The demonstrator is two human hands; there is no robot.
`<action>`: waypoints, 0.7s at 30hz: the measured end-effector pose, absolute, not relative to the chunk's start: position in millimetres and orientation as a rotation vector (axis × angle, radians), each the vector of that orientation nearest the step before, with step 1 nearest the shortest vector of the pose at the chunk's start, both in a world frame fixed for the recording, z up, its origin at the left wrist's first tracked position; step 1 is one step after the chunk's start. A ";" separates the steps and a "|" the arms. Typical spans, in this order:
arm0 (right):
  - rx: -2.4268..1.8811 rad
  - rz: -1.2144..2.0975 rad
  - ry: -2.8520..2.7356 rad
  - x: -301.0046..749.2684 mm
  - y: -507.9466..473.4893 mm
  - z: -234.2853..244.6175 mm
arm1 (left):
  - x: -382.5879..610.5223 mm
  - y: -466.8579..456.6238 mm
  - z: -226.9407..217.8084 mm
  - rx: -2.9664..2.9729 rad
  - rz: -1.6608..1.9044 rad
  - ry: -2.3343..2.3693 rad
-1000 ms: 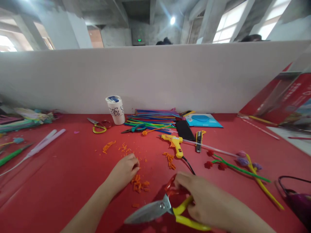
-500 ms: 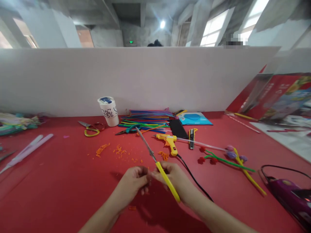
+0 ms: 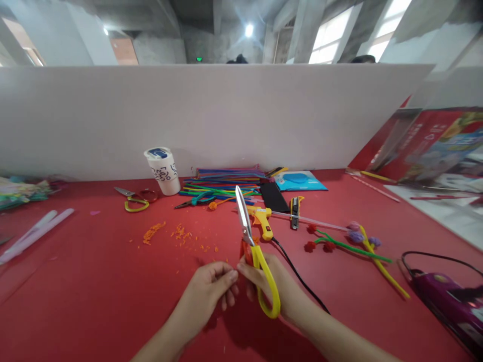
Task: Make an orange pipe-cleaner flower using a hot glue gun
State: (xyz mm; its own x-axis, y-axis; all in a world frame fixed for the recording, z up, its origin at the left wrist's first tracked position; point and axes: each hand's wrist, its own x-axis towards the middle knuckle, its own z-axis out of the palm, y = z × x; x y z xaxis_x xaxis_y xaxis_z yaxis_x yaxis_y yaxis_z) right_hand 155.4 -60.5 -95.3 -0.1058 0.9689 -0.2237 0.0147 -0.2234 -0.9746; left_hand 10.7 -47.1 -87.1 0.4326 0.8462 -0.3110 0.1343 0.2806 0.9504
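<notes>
Scissors with yellow handles rest in my right hand, their closed-looking metal blades pointing up and away over the table. A red-orange part shows beside the handle, close to my fingers. My left hand has thumb and forefinger pinched together, almost meeting the right fingertips. Whatever lies in that pinch is too small to make out. Beyond the hands, loose orange clippings and a denser orange clump are scattered on the red table.
A yellow glue gun with a black cord lies just past my right hand. Pipe cleaners, pliers, a black phone and a white cup are behind. Red-tipped green stems and a purple device lie right.
The scissors have swung more upright in my right hand, and their yellow handle loop now faces me. Both hands stay close together. The whole view has shifted slightly.
</notes>
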 end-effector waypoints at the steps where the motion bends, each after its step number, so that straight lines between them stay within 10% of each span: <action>1: -1.302 1.440 -1.176 156.3 -60.4 -96.6 | 10.5 -47.7 -86.3 1.170 0.610 1.005; 21: -1.377 1.409 -1.209 165.4 -64.1 -80.0 | -1.6 -45.6 -68.7 1.555 0.553 1.163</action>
